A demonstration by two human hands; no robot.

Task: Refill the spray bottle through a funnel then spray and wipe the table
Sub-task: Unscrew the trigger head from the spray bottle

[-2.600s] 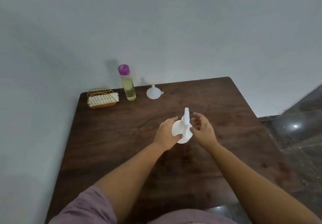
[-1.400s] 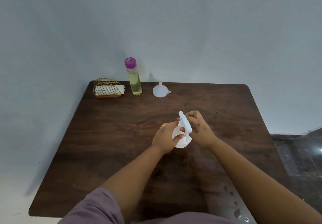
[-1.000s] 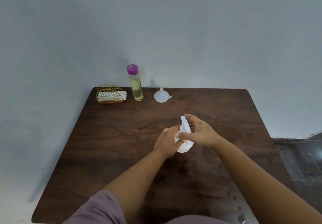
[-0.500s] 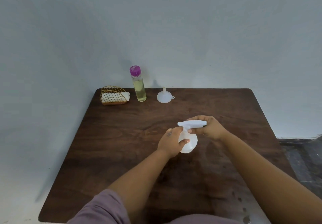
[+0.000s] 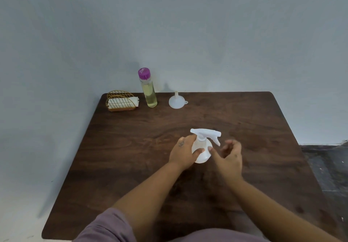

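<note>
At the far left corner of the dark wooden tabletop a gold wire holder carries folded white cloth or paper, which of the two is hard to make out; just to its right stands a tall clear bottle with a purple cap, upright and a good part full of pale yellow liquid, and further right a white funnel sits mouth-down with its spout pointing up, apart from the bottle. Near the middle of the tabletop the left hand has its grip curled round the round body of the white spray bottle, thumb across the front; the bottle stands upright, its trigger head in place and nozzle pointing right, and whether it holds any liquid cannot be told. The right hand hovers just beside the bottle under the trigger, fingers loosely curled, gripping nothing. Both forearms run out of the bottom edge, with a mauve sleeve cut off there. A plain grey-blue wall stands behind, and dark floor shows at right
</note>
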